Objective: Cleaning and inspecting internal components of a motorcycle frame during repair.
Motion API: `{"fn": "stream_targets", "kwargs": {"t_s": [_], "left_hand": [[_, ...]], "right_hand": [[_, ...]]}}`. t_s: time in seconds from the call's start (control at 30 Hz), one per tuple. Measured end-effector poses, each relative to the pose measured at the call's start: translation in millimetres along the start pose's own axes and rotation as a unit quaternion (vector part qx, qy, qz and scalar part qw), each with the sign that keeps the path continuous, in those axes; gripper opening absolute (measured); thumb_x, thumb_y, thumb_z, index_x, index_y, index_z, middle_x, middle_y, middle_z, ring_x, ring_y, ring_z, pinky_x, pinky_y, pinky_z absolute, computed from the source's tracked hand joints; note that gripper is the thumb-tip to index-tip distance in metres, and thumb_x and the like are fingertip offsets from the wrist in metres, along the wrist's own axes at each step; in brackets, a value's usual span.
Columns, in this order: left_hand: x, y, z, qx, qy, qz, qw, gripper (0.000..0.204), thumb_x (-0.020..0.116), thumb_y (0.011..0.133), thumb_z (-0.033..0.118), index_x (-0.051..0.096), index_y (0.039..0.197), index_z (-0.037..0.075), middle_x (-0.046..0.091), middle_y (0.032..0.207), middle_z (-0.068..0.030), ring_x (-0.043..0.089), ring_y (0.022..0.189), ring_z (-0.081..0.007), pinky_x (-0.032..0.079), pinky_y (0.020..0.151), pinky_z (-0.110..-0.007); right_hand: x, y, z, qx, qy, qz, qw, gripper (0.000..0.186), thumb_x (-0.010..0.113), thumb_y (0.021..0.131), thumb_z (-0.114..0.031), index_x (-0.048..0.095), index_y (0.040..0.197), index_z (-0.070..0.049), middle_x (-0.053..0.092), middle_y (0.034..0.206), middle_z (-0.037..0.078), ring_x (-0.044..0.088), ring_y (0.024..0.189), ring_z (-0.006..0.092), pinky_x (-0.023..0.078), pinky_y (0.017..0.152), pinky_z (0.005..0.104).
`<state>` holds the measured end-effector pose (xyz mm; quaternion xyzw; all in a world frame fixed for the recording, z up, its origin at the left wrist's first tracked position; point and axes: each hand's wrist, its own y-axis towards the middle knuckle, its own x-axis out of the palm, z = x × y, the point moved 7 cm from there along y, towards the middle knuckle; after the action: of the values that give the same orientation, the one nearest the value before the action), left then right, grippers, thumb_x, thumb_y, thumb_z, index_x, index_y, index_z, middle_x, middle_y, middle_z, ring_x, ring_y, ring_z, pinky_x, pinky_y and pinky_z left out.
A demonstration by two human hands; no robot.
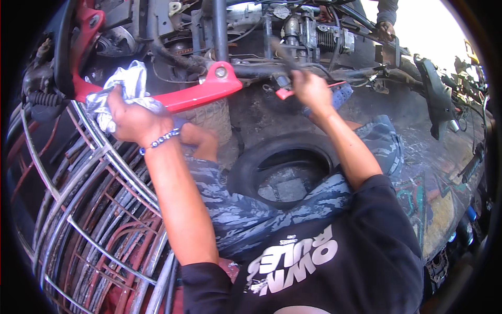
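My left hand [125, 119] is closed on a crumpled white cloth [130, 78], held over a red curved part [193, 95] with a bolt at its raised right end. My right hand [311, 91] is closed on a dark tool [286, 57], blurred and too unclear to identify, whose end points up and left in front of the metal frame and mechanical parts [293, 34]. Below my right hand a small piece with red edging [285, 93] partly shows.
A black tyre [243, 167] lies between my legs. Metal tubes and racks [83, 209] are piled at left. A co-worker's hand [386, 30] is at the top right, above a hanging black panel [434, 97]. A blue sandal [342, 97] shows beside my right hand.
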<state>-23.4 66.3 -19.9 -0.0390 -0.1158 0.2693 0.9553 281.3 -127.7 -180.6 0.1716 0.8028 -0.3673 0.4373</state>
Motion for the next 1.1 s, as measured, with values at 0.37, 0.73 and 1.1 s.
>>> {"fn": "stream_targets", "kwargs": {"t_s": [0.37, 0.73, 1.1], "left_hand": [[-4, -1, 3, -0.003, 0.002, 0.024, 1.0, 0.024, 0.056, 0.08, 0.009, 0.059, 0.094, -0.01, 0.061, 0.091, -0.0148, 0.064, 0.075, -0.0259, 0.054, 0.067, -0.039], [-6, 0, 4, -0.009, 0.023, 0.025, 0.999, 0.028, 0.054, 0.081, 0.012, 0.058, 0.095, -0.011, 0.062, 0.091, -0.0148, 0.064, 0.075, -0.0269, 0.054, 0.067, -0.04], [1, 5, 3, -0.007, -0.027, -0.022, 0.999, 0.021, 0.056, 0.08, 0.009, 0.058, 0.09, -0.009, 0.062, 0.086, -0.0151, 0.064, 0.071, -0.0263, 0.054, 0.065, -0.038]], "right_hand": [[-1, -6, -6, -0.04, -0.041, -0.033, 0.998, 0.044, 0.044, 0.092, -0.044, 0.06, 0.102, -0.004, 0.065, 0.079, 0.024, 0.065, 0.078, 0.0409, 0.051, 0.071, 0.0517], [1, -12, -24, -0.06, -0.02, -0.03, 0.998, 0.046, 0.043, 0.092, -0.045, 0.058, 0.103, -0.003, 0.064, 0.079, 0.027, 0.065, 0.078, 0.0424, 0.051, 0.07, 0.0522], [-1, -4, -19, -0.035, -0.005, 0.002, 0.999, 0.045, 0.044, 0.091, -0.044, 0.06, 0.1, -0.003, 0.064, 0.079, 0.027, 0.063, 0.08, 0.0457, 0.05, 0.074, 0.0534]]}}
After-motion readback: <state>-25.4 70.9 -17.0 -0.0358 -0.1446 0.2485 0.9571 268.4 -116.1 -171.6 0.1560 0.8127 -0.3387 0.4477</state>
